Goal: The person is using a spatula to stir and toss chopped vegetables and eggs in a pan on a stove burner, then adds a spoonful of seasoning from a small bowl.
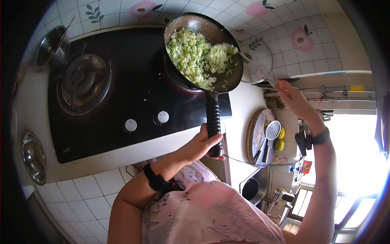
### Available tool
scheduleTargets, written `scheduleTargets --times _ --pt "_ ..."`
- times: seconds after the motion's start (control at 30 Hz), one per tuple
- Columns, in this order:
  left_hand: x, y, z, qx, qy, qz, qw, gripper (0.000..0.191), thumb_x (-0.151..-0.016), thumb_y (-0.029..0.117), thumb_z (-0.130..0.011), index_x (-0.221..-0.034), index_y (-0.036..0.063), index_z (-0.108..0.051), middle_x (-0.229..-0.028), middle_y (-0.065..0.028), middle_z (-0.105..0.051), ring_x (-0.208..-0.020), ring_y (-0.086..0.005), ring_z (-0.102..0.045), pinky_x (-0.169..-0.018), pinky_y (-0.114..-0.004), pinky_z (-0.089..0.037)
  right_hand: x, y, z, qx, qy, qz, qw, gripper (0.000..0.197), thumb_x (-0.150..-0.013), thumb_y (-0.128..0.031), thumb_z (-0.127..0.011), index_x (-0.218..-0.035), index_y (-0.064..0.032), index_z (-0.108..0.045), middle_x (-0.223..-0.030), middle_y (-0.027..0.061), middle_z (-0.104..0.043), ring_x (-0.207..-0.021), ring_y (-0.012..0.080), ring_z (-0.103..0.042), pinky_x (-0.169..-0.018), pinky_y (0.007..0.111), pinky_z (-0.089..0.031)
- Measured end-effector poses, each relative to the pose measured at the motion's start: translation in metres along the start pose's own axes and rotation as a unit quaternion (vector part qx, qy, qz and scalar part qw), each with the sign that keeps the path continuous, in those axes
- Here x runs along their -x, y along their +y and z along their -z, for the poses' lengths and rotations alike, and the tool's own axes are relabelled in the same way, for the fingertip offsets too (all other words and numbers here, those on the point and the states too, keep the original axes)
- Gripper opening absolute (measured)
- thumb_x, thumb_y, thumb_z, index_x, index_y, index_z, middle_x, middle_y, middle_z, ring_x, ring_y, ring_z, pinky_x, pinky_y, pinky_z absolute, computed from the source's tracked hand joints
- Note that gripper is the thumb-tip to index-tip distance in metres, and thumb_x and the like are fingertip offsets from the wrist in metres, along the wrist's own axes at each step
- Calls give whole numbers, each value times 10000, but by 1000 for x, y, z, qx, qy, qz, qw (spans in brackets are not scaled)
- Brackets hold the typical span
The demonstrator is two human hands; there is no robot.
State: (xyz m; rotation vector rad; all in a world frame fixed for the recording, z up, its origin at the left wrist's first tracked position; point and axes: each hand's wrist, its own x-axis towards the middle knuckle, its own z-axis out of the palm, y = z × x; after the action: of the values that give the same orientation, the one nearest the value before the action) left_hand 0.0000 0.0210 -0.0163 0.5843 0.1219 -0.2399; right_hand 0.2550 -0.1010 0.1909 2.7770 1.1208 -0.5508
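Note:
My left hand [204, 145] is closed around the black ribbed handle [213, 113] of a dark wok [231, 79]. The wok is tilted over the right side of the black gas hob [134, 70]. In it lies a heap of finely chopped pale and green vegetable [189, 55], apparently mixed with small white bits. My right hand [289, 94], raised to the right of the wok, grips the light handle of a spatula or turner [266, 76]. Motion blurs this tool; its head is in the wok, hidden by a clump of the food [221, 56].
A metal pot [53, 48] with a utensil stands behind the left burner [83, 84]. A steel bowl [33, 157] sits left of the hob. On the right are round boards [251, 134], a small strainer [273, 130] and a sink [263, 183]. A tiled wall [286, 39] borders the hob.

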Motion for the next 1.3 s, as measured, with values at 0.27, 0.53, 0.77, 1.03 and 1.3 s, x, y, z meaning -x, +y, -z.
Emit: scheduleTargets --times 0.27,0.53,0.77,1.03,1.3 --pt "0 -1 2 8 -4 -4 1000 423 -960 292 -494 -1219 94 -226 -942 -147 -540 -784 -261 -645 -700 -394 -574 80 -34 3 -336 -125 -86 929 410 -969 -177 -465 -1371 -124 -404 -619 -43 -422 -435 28 -351 -372 186 -271" --pt "0 0 4 -5 -7 8 1000 429 -964 307 -482 -1227 94 -219 -915 -158 -577 -754 -265 -659 -665 -356 -574 92 -56 -33 -96 -56 4 994 411 -922 -104 -504 -1330 -117 -459 -685 126 -555 -578 179 -536 -570 303 -447" --pt "1 1 3 -27 3 25 999 420 -964 316 -480 -1208 89 -224 -894 -161 -592 -744 -272 -667 -651 -349 -573 42 -43 -67 -321 -17 -46 946 442 -944 -148 -517 -1373 -160 -412 -593 -30 -435 -458 35 -375 -418 207 -305" --pt "1 -2 1 -19 12 5 1000 441 -951 308 -501 -1175 49 -223 -883 -119 -545 -666 -219 -650 -575 -320 -576 20 -17 -51 -464 -2 -175 868 417 -973 -231 -475 -1379 -202 -385 -624 -15 -434 -432 30 -315 -372 171 -235" --pt "2 0 3 -56 24 3 998 432 -960 282 -490 -1220 74 -215 -845 -123 -552 -647 -202 -637 -575 -333 -578 -57 -41 -35 -550 -133 -197 801 443 -972 -263 -456 -1397 -234 -333 -623 -27 -370 -447 18 -269 -360 157 -203"
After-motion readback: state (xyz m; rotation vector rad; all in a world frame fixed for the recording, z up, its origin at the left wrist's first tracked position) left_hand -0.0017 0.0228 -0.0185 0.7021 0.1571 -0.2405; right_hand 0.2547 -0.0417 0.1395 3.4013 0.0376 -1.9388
